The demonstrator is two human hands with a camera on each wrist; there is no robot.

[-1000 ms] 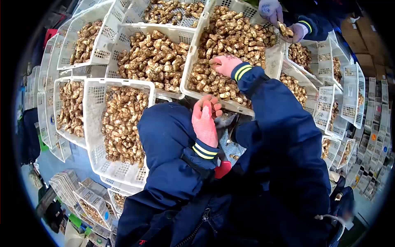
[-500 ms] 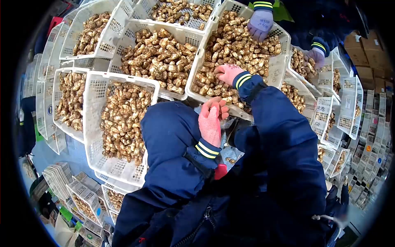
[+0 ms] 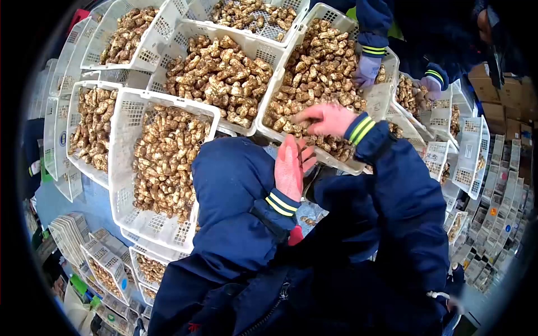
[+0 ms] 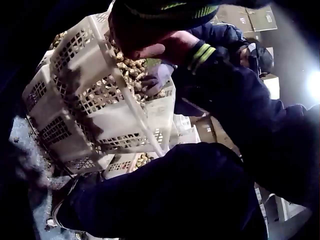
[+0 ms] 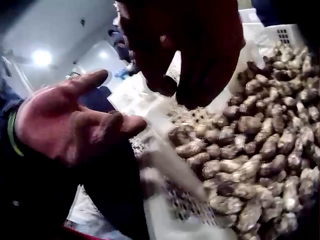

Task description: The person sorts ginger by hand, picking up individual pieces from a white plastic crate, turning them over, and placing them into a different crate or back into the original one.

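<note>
My right hand [image 3: 330, 119], in a pink glove, hovers over the near part of a white plastic crate [image 3: 379, 99] heaped with knobbly brown-and-cream pieces [image 3: 322, 61], mushroom-like in shape. In the right wrist view its thumb and fingers bend downward with a gap between them, and nothing shows in the gap. My left hand [image 3: 290, 171], also gloved in pink, is just outside the crate's near rim. Its palm faces the right hand, the fingers loosely extended and holding nothing visible. Both hands are close together.
Another person's lilac-gloved hand [image 3: 367, 70] reaches into the same crate; their other hand [image 3: 431, 85] is at a crate to the right. More filled crates stand close around, including one at the left [image 3: 126, 154]. Stacked crates [image 3: 70, 238] stand lower left.
My right hand has drawn back from the pieces, to the right and nearer me. My left fingers have straightened. The other person's hands parted, one moving to the right-hand crate.
</note>
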